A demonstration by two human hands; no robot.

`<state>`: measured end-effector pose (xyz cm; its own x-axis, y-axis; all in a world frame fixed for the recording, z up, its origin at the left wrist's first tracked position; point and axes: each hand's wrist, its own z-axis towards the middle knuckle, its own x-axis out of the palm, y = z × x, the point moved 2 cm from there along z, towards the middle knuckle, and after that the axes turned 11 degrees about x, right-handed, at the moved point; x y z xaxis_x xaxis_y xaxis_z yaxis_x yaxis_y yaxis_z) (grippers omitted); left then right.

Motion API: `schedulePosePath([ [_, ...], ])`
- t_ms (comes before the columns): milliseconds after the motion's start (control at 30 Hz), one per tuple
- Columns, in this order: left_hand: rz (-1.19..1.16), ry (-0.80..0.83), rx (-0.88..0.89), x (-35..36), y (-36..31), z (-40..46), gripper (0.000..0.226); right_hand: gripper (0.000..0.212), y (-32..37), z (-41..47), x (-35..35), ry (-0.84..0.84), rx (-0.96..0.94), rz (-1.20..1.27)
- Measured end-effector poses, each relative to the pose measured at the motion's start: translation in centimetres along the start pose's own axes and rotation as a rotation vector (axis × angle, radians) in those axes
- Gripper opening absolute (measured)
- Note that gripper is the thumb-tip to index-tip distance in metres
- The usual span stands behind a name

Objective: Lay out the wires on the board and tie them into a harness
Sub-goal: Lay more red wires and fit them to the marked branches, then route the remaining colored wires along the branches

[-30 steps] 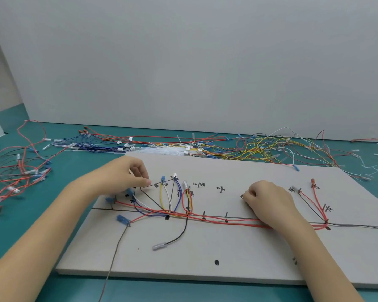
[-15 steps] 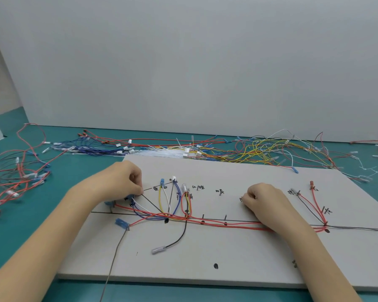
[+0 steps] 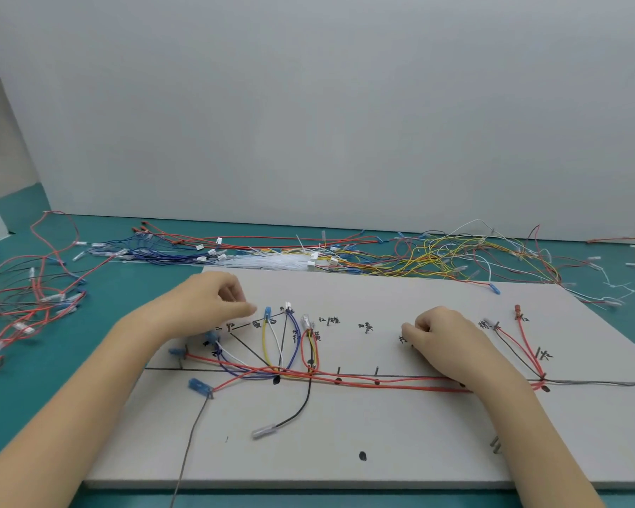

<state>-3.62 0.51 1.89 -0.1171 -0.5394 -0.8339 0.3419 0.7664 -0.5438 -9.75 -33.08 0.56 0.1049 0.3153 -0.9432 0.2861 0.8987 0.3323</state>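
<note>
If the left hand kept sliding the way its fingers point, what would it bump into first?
Probably the blue plug on the yellow wire, standing just right of the left hand. Depth is unclear, so the hand might pass above it.

- The flat grey rectangular board (image 3: 400, 434) carried handwritten black marker labels in Chinese characters beside its pins.
- Near the blue-capped yellow wire (image 3: 265, 339) stood what looked like "黄" and "白".
- Right of the looped red wire (image 3: 303, 346), one label seemed to read "红/棕", with another "黄" just below it.
- The remaining marks, further right and at the left end, were too blurred to make out.
- No brands or numbers were readable.
</note>
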Motion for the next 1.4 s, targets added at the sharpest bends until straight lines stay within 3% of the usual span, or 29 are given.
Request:
schedulePosePath([
  [67, 0.018, -0.027, 0.034, 0.2, -0.7, 0.9, 0.015, 0.044, -0.1, 0.0, 0.1, 0.015, 0.002, 0.017],
  [200, 0.234, 0.051, 0.17, 1.4, -2.6, 3.9, 0.034, 0.036, -0.6, 0.2, 0.0, 0.084, -0.007, 0.131],
  [333, 0.136, -0.072, 0.328, 3.5, -5.2, 6.9, 0.031, 0.035, -1.0, 0.3, -0.2, 0.033, -0.017, 0.205],
  [433, 0.14, -0.068, 0.313, 5.2, -6.3, 9.0, 0.038, 0.037, -0.7, 0.4, 0.0, 0.018, -0.029, 0.196],
  [533, 0.298, 0.006, 0.3, 6.6, -6.8, 10.5, 0.05, 0.038, -0.9, 0.5, 0.0, 0.023, -0.028, 0.21],
  [767, 0.49, 0.028, 0.208, 8.5, -6.4, 11.8, 0.042, 0.033, -1.1, 0.7, -0.1, 0.037, -0.009, 0.242],
  [1033, 0.354, -0.035, 0.15, 8.6, -6.1, 12.5, 0.036, 0.033, -1.1, 0.7, 0.2, 0.04, -0.006, 0.228],
  [1400, 0.351, -0.034, 0.097, 8.3, -6.0, 12.9, 0.028, 0.032, -1.1, 0.8, 0.4, 0.048, -0.002, 0.182],
])
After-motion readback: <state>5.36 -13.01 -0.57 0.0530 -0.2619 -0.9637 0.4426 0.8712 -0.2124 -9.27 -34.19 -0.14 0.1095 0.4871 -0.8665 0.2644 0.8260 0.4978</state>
